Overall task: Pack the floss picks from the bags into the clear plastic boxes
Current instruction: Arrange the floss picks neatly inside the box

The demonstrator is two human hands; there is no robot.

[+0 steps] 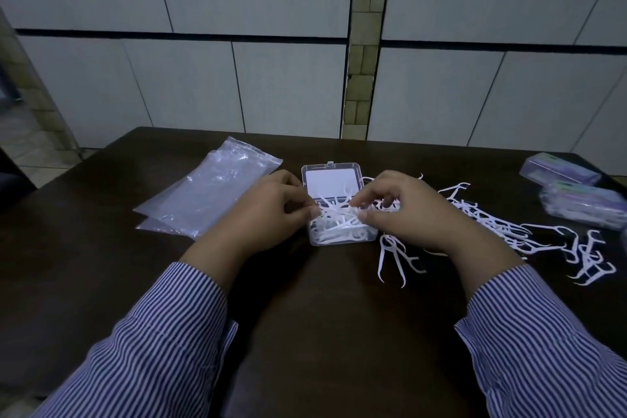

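Note:
A clear plastic box (342,237) stands open at the middle of the dark table, its lid (330,180) tipped back. White floss picks (334,231) fill it in a loose heap. My left hand (268,210) is at the box's left side, its fingertips pinching picks at the rim. My right hand (407,214) is over the box's right side, fingers curled on a bunch of picks. Loose floss picks (502,231) lie scattered on the table to the right, with three more (395,258) just in front of my right hand.
Two flat clear plastic bags (207,187) lie stacked at the left of the table (322,316). Two closed clear boxes (583,202) with purple contents sit at the far right edge. A tiled wall rises behind the table.

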